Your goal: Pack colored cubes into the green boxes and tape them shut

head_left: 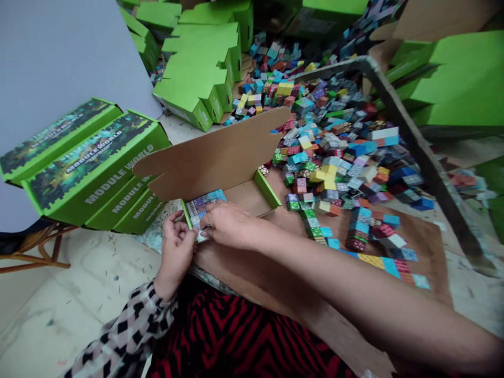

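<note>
An open green cardboard box (pixel 265 189) with a raised brown lid flap lies in front of me on a brown board. Several small patterned cubes (pixel 202 203) sit packed in its left end. My left hand (pixel 176 251) grips the box's near left corner, fingers curled over the edge. My right hand (pixel 227 224) rests palm down inside the box with its fingers pressed on the cubes at that corner.
A large heap of loose coloured cubes (pixel 334 152) spreads to the right on the board (pixel 413 236). Closed green "Module World" boxes (pixel 94 168) are stacked at left. Folded green boxes (pixel 205 68) pile up behind. A grey bar (pixel 417 142) crosses at right.
</note>
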`<state>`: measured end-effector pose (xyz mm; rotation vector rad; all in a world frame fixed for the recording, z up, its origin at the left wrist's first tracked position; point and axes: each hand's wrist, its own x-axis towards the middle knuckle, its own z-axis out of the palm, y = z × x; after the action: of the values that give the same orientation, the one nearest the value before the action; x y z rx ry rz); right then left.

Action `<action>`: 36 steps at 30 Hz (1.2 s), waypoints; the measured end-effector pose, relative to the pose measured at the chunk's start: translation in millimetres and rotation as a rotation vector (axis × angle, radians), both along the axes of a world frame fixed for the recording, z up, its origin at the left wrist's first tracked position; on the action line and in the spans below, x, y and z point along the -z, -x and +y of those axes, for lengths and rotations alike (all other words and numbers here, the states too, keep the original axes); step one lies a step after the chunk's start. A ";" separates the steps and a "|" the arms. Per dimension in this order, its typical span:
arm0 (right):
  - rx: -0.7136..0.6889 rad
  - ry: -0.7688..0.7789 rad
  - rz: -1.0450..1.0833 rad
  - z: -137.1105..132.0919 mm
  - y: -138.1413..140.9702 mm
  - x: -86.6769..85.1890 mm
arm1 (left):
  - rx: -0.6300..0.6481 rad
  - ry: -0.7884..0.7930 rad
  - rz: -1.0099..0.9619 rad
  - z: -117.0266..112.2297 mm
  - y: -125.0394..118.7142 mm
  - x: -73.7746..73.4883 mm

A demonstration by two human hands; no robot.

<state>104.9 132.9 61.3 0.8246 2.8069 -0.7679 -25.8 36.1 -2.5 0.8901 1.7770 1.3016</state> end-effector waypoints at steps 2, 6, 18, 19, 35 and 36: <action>0.008 0.003 0.020 -0.6 -1.0 3.5 | 0.005 -0.002 -0.009 -0.1 0.1 -0.5; 0.004 0.004 0.092 -3.0 -3.3 10.4 | 0.001 -0.012 -0.016 -1.9 -2.9 -4.2; 0.075 0.041 0.044 -6.1 -1.2 1.4 | 0.001 -0.003 0.016 -3.5 -4.2 -4.6; 0.087 0.044 0.030 -6.6 -0.7 -0.5 | 0.001 -0.002 0.013 -3.5 -3.8 -4.2; 0.087 0.140 -0.060 5.7 5.4 2.0 | 0.049 0.025 0.035 -6.1 -0.2 0.1; 0.066 0.143 -0.062 8.6 5.4 0.2 | 0.055 0.023 0.030 -5.9 0.2 -0.2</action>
<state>99.6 141.4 61.1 0.9034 2.6468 -0.9238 -26.0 30.2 -2.4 0.9436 1.7741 1.2367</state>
